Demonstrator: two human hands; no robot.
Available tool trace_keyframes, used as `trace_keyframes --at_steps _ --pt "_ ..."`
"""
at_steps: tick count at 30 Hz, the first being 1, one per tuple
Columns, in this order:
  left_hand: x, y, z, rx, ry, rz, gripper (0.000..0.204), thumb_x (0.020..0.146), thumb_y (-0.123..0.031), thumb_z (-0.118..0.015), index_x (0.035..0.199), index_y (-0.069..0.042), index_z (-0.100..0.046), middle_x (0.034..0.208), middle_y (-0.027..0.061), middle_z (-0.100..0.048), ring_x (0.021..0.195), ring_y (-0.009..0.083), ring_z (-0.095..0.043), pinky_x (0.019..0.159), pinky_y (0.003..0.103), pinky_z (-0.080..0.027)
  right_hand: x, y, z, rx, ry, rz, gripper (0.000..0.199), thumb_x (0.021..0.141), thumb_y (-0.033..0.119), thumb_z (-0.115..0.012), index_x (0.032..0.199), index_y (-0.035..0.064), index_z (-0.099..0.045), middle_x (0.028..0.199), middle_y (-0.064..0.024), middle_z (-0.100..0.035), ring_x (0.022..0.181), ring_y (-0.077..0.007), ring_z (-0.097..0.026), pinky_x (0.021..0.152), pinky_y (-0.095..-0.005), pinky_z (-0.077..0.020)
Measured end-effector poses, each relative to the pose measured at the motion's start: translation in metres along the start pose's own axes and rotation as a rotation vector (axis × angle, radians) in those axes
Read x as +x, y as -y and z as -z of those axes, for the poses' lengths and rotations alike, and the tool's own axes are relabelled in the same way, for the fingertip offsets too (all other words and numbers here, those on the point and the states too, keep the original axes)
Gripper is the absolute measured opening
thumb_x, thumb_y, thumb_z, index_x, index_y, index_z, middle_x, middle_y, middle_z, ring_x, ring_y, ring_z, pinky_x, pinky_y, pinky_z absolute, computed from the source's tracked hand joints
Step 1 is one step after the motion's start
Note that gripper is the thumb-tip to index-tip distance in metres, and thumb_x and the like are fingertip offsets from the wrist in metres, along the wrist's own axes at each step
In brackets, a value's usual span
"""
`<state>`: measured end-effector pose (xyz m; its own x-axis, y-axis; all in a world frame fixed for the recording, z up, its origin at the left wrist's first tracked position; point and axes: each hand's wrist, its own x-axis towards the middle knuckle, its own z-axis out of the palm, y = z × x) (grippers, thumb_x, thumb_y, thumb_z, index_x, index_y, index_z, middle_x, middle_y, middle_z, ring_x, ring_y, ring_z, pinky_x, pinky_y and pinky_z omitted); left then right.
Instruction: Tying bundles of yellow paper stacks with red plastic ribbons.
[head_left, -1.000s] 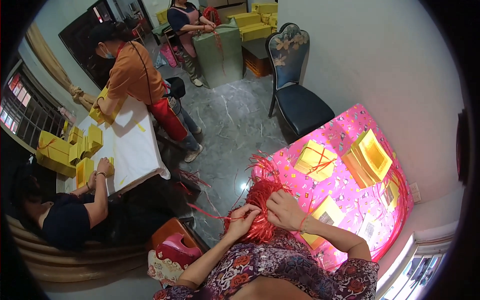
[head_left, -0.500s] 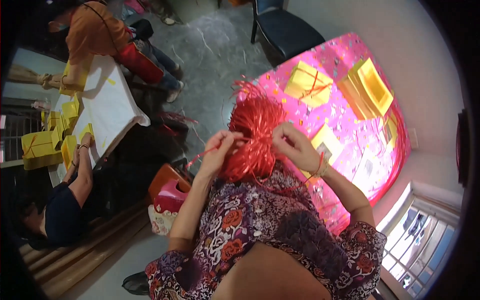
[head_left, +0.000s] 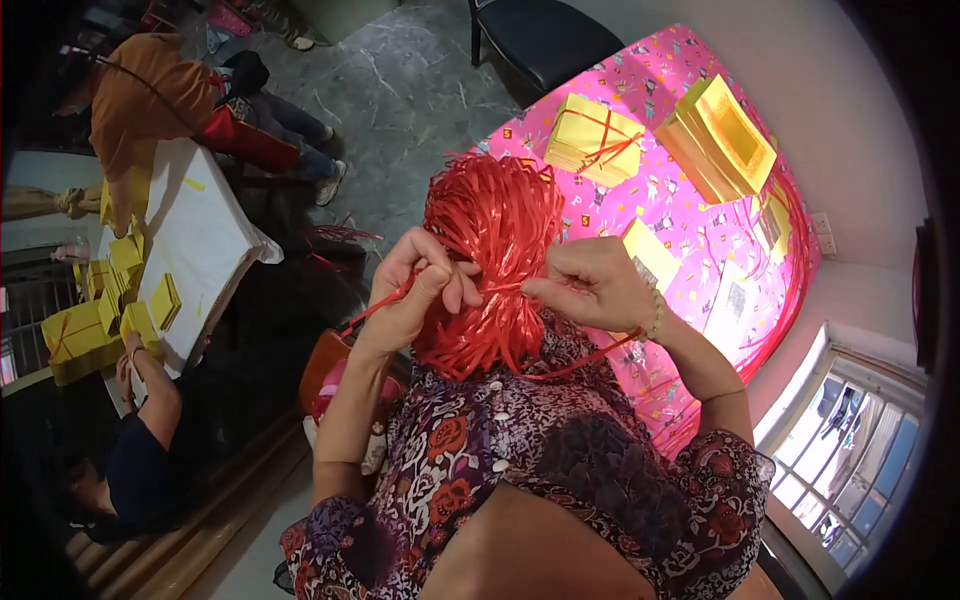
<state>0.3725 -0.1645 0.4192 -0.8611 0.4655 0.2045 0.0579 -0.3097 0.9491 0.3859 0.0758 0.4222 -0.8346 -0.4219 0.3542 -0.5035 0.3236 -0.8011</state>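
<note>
A thick bundle of shiny red plastic ribbon [head_left: 490,215] lies in front of my body, pinched in at its middle, with loops fanning out above and below. A single red strand [head_left: 503,288] crosses the narrow waist. At the left side of the waist, my left hand [head_left: 418,290] is closed on this strand, its tail trailing off to the lower left. My right hand [head_left: 592,288] pinches the strand between thumb and bent forefinger at the right side. Another length of red ribbon hangs below my right wrist, which wears a beaded bracelet [head_left: 657,314].
To the right, a pink patterned table [head_left: 690,340] bears a tied yellow paper stack [head_left: 592,150], a larger yellow stack [head_left: 715,145] and loose red ribbon [head_left: 795,290]. A black chair [head_left: 550,45] stands beyond. Two people work at a white-covered table [head_left: 205,215] on the left.
Both hands have drawn the strand across the bundle's waist, where it now shows as a line. The bundle's upper loops sit more to the left, and the whole view has shifted slightly.
</note>
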Motion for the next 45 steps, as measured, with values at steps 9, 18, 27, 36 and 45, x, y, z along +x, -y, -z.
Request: trace_keyframes --at_steps 9,18,27,36,45 --pt "-0.005 0.012 0.023 0.002 -0.257 0.246 0.018 0.094 -0.02 -0.05 0.081 -0.008 -0.043 0.061 -0.0002 -0.046 0.062 0.0131 -0.053 0.068 0.029 -0.045 -0.023 -0.046 0.013 0.068 0.061 -0.22 0.037 0.084 0.021 -0.063 0.06 0.0022 -0.041 0.05 -0.0057 -0.031 0.045 -0.0107 -0.031 0.043 -0.0287 -0.0272" --pt "-0.029 0.059 0.05 -0.579 -0.352 0.423 0.015 0.092 -0.019 -0.052 0.086 -0.006 -0.047 0.067 0.0007 -0.05 0.07 0.0156 -0.058 0.074 0.036 -0.054 -0.031 -0.027 0.012 0.135 0.192 -0.239 0.036 0.086 0.02 -0.06 0.061 0.002 -0.041 0.051 -0.0025 -0.032 0.047 -0.0091 -0.03 0.045 -0.0275 -0.0275" --pt "0.009 0.031 0.024 -0.46 -0.255 0.44 0.015 0.092 -0.02 -0.053 0.099 -0.007 -0.05 0.067 -0.0016 -0.052 0.049 0.0041 -0.042 0.053 0.023 -0.047 0.005 0.013 0.029 0.121 0.143 0.078 0.021 0.085 0.019 -0.06 0.078 0.003 -0.05 0.072 -0.0069 -0.046 0.062 -0.0161 -0.048 0.053 -0.0293 -0.0367" --pt "0.009 0.046 0.012 0.387 0.153 0.267 0.013 0.09 -0.009 -0.052 0.093 0.0 -0.06 0.074 -0.003 -0.059 0.066 0.0012 -0.049 0.06 0.019 -0.041 0.053 0.005 -0.02 -0.109 0.211 0.363 0.016 0.084 0.019 -0.058 0.088 0.0049 -0.052 0.083 -0.0101 -0.047 0.075 -0.0288 -0.055 0.062 -0.0369 -0.0449" --pt "0.012 0.03 0.012 0.351 -0.002 0.35 0.018 0.09 -0.013 -0.055 0.088 0.002 -0.065 0.073 -0.0024 -0.061 0.066 0.0013 -0.049 0.059 0.019 -0.04 0.061 -0.025 -0.023 0.013 0.016 0.292 0.018 0.083 0.018 -0.061 0.087 0.0022 -0.053 0.079 -0.0101 -0.053 0.075 -0.0252 -0.056 0.065 -0.036 -0.0439"
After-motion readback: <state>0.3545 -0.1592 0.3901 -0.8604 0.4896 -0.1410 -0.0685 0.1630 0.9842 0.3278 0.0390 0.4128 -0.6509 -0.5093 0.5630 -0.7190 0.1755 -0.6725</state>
